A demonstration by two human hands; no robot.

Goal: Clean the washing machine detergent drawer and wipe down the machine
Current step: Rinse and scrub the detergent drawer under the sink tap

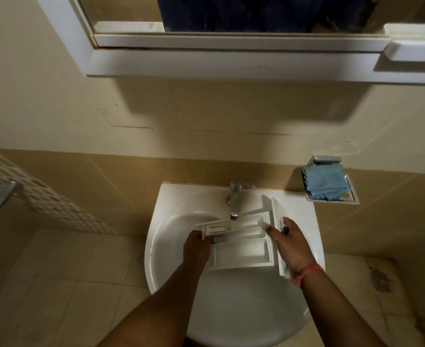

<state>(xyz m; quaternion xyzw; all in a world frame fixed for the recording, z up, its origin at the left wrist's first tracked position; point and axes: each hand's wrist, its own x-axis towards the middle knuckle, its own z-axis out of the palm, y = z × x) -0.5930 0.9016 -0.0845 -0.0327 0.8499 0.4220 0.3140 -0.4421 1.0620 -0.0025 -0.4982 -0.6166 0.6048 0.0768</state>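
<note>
Drawer: the white detergent drawer (241, 249) is held over the sink (171, 266), under the tap (236, 196); it is out of the machine.
Left hand: the left hand (196, 249) is curled tight on the drawer's back end, at 9 o'clock.
Right hand: the right hand (291, 244) lies half open on the front panel, at 3 o'clock; fingers spread.
Way it points: long side runs 9 to 3; front panel faces 3; cups face up.
Do it well: I think rinsing comes next; keep both ends held; tip it so the water runs out; the blue cloth (326, 184) waits at 1 o'clock.

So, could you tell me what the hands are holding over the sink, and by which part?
The detergent drawer: left hand at its back end, right hand on the front panel.
</note>
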